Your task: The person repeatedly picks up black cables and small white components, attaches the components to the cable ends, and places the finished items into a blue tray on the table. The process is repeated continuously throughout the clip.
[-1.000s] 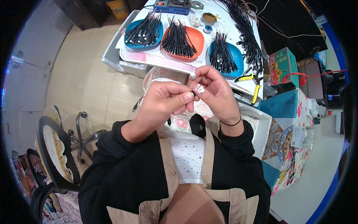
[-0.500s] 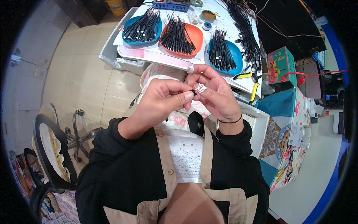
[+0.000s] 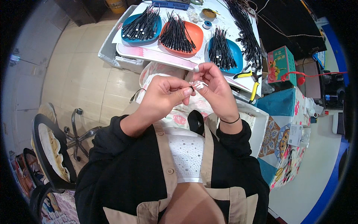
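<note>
Cable (image 3: 192, 89): in front of orange tray (image 3: 200, 40), axis slanting, wires (image 3: 196, 86) rightward
Left hand (image 3: 164, 95): pinching cable
Right hand (image 3: 217, 93): at wires, finger grip unclear

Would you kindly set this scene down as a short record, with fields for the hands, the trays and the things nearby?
Left hand: pinching a black cable end between thumb and fingers
Right hand: fingertips at its thin red wires; exact grip unclear
Trays: left blue tray, orange tray and right blue tray, each bearing black cables
Loose bundle: more cables, right of the trays
Tool: yellow-handled pliers, beside the right blue tray
</note>
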`<move>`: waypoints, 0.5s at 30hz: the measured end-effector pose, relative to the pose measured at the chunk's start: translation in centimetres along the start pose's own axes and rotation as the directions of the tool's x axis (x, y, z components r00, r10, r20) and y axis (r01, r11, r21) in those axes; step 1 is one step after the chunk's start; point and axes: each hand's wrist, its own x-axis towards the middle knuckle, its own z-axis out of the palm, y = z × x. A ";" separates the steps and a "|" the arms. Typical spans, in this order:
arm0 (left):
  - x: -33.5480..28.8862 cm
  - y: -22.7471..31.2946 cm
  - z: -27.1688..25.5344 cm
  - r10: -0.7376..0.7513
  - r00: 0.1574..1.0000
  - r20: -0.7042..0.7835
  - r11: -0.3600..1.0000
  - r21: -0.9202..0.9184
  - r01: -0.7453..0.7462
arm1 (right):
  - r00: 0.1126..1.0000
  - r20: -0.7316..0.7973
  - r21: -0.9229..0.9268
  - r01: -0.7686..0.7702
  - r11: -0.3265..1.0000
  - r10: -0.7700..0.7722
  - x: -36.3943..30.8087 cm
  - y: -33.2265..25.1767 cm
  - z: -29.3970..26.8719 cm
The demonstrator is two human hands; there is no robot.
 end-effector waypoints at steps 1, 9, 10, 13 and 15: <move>0.0 -0.2 -0.1 0.022 1.000 0.002 0.999 0.023 -0.022 | 1.000 -0.020 -0.049 0.000 0.999 -0.001 0.0 -0.1 -0.2; -0.4 -0.5 -0.1 0.082 0.996 0.021 0.993 0.078 -0.083 | 0.991 -0.017 -0.585 0.100 0.804 -0.136 -1.3 -1.3 0.6; -0.4 -0.4 -0.2 0.072 0.997 0.022 0.995 0.064 -0.073 | 0.987 -0.020 -0.598 0.114 0.794 -0.157 -1.4 -1.4 0.7; -0.5 -0.1 -0.2 0.011 1.000 0.021 1.000 0.010 -0.012 | 0.973 -0.025 -0.651 0.157 0.743 -0.228 -1.4 -1.2 0.8; -0.4 0.0 -0.1 -0.020 1.000 0.006 0.999 -0.045 0.021 | 0.953 -0.028 -0.704 0.195 0.683 -0.301 -1.2 -1.0 0.5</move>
